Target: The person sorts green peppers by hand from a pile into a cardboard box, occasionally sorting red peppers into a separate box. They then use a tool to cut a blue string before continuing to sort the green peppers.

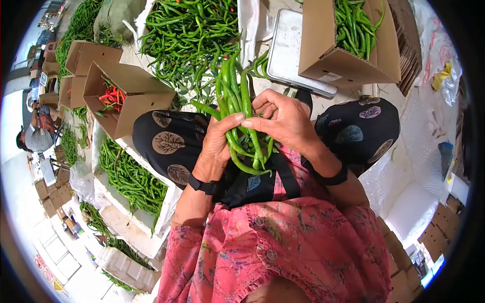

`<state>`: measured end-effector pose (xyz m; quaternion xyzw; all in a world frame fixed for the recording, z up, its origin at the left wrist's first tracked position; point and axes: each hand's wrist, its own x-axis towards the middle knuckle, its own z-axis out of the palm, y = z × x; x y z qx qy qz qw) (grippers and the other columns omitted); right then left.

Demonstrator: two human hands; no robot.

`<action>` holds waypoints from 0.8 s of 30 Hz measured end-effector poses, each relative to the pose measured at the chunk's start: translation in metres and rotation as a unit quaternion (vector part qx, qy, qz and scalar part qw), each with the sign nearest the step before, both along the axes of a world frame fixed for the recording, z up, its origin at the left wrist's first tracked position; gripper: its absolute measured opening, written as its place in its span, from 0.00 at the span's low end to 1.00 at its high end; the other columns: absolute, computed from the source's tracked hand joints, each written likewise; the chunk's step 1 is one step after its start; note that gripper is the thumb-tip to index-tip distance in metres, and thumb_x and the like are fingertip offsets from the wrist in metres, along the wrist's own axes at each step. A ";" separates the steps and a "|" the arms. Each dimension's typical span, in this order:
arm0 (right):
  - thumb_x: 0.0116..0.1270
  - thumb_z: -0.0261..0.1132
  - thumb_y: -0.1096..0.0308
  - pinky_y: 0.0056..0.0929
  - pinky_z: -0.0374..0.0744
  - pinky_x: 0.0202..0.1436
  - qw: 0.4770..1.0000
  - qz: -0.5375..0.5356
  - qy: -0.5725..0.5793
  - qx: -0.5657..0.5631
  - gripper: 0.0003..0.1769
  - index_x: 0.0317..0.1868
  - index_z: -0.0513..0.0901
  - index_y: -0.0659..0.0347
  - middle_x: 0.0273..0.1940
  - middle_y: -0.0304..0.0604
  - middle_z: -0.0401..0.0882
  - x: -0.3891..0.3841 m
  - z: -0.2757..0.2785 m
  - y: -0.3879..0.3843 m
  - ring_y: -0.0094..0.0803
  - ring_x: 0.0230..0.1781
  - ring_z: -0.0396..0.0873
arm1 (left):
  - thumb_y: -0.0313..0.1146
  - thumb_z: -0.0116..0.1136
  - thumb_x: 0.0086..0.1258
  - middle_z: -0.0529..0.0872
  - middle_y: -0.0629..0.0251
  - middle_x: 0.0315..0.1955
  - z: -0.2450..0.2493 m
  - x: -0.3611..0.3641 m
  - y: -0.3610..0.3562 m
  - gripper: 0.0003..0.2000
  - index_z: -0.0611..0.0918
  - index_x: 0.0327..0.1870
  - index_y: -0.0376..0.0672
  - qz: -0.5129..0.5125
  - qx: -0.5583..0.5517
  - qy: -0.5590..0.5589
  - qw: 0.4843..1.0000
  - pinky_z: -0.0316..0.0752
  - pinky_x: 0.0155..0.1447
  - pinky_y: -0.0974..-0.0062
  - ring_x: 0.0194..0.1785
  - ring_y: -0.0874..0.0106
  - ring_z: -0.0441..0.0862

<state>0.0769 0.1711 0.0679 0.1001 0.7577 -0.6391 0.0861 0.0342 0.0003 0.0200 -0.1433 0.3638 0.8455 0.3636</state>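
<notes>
Several green peppers (245, 96): bunched near centre, toward 12 o'clock | left hand (217, 136): closed round them | right hand (289, 120): closed on their 3 o'clock edge (thumbs nearly meeting) | scale (285, 48): 1 o'clock

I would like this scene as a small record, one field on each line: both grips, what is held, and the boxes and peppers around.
Held: bunch of long green peppers
Left grip: closed around the bunch
Right grip: thumb against the bunch, fingers curled; whether it pinches is unclear
Left box: cardboard, open, red peppers and a little green inside
Right box: cardboard, open, green peppers inside
Ahead: large heap of green peppers
Between heap and right box: white-topped platform
</notes>
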 end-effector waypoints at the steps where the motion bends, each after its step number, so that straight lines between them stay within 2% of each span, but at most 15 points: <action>1: 0.57 0.73 0.67 0.27 0.80 0.37 0.999 -0.023 -0.026 -0.011 0.15 0.39 0.80 0.68 0.33 0.47 0.85 0.000 -0.004 -0.003 0.28 0.34 0.84 | 0.20 0.62 0.60 0.83 0.60 0.43 0.000 0.000 0.002 0.21 0.74 0.56 0.33 0.000 -0.020 0.019 1.000 0.82 0.52 0.71 0.44 0.70 0.84; 5: 0.57 0.72 0.70 0.29 0.81 0.39 0.998 -0.027 -0.049 -0.028 0.14 0.39 0.78 0.69 0.33 0.46 0.85 -0.002 -0.018 -0.007 0.29 0.34 0.85 | 0.19 0.62 0.60 0.83 0.61 0.43 -0.004 0.001 -0.002 0.20 0.75 0.55 0.33 0.017 -0.047 0.029 0.998 0.81 0.50 0.73 0.43 0.72 0.84; 7: 0.57 0.72 0.70 0.29 0.81 0.38 0.999 0.014 -0.049 0.017 0.15 0.39 0.78 0.69 0.32 0.46 0.84 -0.004 -0.012 -0.007 0.29 0.33 0.84 | 0.20 0.63 0.60 0.83 0.62 0.41 -0.002 0.000 -0.001 0.19 0.76 0.53 0.34 0.013 -0.092 0.078 0.993 0.81 0.48 0.75 0.42 0.73 0.84; 9: 0.59 0.72 0.67 0.28 0.81 0.36 1.000 0.015 -0.024 -0.007 0.17 0.41 0.77 0.70 0.32 0.46 0.84 -0.005 -0.016 -0.010 0.26 0.33 0.83 | 0.20 0.63 0.60 0.84 0.63 0.40 -0.001 0.000 -0.001 0.18 0.77 0.52 0.34 0.015 -0.103 0.080 0.991 0.80 0.47 0.75 0.42 0.73 0.83; 10: 0.62 0.70 0.64 0.24 0.79 0.38 0.994 0.025 -0.025 -0.108 0.17 0.44 0.78 0.69 0.34 0.44 0.83 -0.008 -0.034 -0.009 0.24 0.34 0.81 | 0.21 0.63 0.60 0.84 0.62 0.40 -0.001 -0.001 -0.002 0.18 0.76 0.52 0.34 0.018 -0.097 0.075 0.992 0.81 0.46 0.74 0.41 0.73 0.83; 11: 0.62 0.70 0.64 0.24 0.79 0.38 0.994 0.027 -0.025 -0.106 0.17 0.44 0.78 0.69 0.34 0.44 0.83 -0.008 -0.044 0.001 0.24 0.34 0.81 | 0.21 0.63 0.61 0.84 0.62 0.40 -0.002 -0.002 -0.004 0.18 0.76 0.52 0.34 0.022 -0.091 0.070 0.993 0.81 0.46 0.73 0.40 0.73 0.83; 13: 0.67 0.66 0.66 0.22 0.79 0.43 0.958 0.030 -0.100 -0.267 0.16 0.50 0.78 0.67 0.40 0.41 0.81 -0.011 -0.046 0.016 0.25 0.39 0.80 | 0.22 0.61 0.61 0.83 0.60 0.37 -0.013 -0.007 -0.013 0.19 0.75 0.54 0.34 0.050 -0.005 0.043 0.998 0.81 0.49 0.69 0.39 0.69 0.83; 14: 0.70 0.62 0.67 0.22 0.79 0.47 0.941 0.020 -0.124 -0.315 0.16 0.53 0.77 0.67 0.43 0.43 0.80 -0.010 -0.042 0.022 0.26 0.42 0.80 | 0.22 0.61 0.61 0.82 0.60 0.37 -0.017 -0.008 -0.016 0.20 0.74 0.55 0.34 0.066 0.036 0.031 0.997 0.80 0.51 0.67 0.38 0.68 0.83; 16: 0.71 0.61 0.67 0.23 0.80 0.47 0.932 0.004 -0.126 -0.341 0.17 0.55 0.76 0.68 0.43 0.43 0.80 -0.006 -0.041 0.029 0.26 0.42 0.80 | 0.22 0.60 0.60 0.81 0.58 0.36 -0.018 -0.009 -0.021 0.22 0.72 0.57 0.34 0.084 0.104 -0.006 0.991 0.78 0.56 0.61 0.37 0.66 0.82; 17: 0.72 0.60 0.66 0.23 0.80 0.48 0.921 -0.011 -0.125 -0.368 0.18 0.57 0.75 0.68 0.44 0.43 0.80 -0.006 -0.040 0.032 0.26 0.42 0.80 | 0.22 0.60 0.59 0.81 0.58 0.36 -0.017 -0.010 -0.021 0.23 0.71 0.58 0.34 0.079 0.129 -0.006 0.989 0.77 0.56 0.62 0.38 0.66 0.81; 18: 0.71 0.61 0.62 0.24 0.78 0.50 0.927 -0.019 -0.134 -0.351 0.22 0.58 0.74 0.70 0.44 0.45 0.81 -0.005 -0.033 0.032 0.27 0.45 0.79 | 0.22 0.60 0.59 0.80 0.58 0.36 -0.018 -0.010 -0.021 0.23 0.71 0.58 0.34 0.077 0.149 -0.009 0.986 0.77 0.57 0.61 0.38 0.66 0.80; 22: 0.74 0.57 0.66 0.26 0.81 0.48 0.900 -0.053 -0.131 -0.412 0.20 0.61 0.72 0.71 0.47 0.50 0.81 -0.002 -0.032 0.040 0.30 0.43 0.82 | 0.24 0.58 0.59 0.78 0.61 0.35 -0.018 -0.009 -0.023 0.23 0.72 0.58 0.36 0.087 0.182 -0.012 0.979 0.76 0.58 0.62 0.38 0.68 0.77; 24: 0.74 0.56 0.67 0.26 0.81 0.48 0.910 -0.074 -0.122 -0.388 0.20 0.61 0.72 0.71 0.47 0.50 0.81 0.001 -0.017 0.046 0.30 0.43 0.82 | 0.25 0.58 0.58 0.76 0.63 0.34 -0.016 -0.009 -0.025 0.22 0.73 0.56 0.39 0.095 0.202 -0.022 0.975 0.76 0.57 0.63 0.37 0.69 0.76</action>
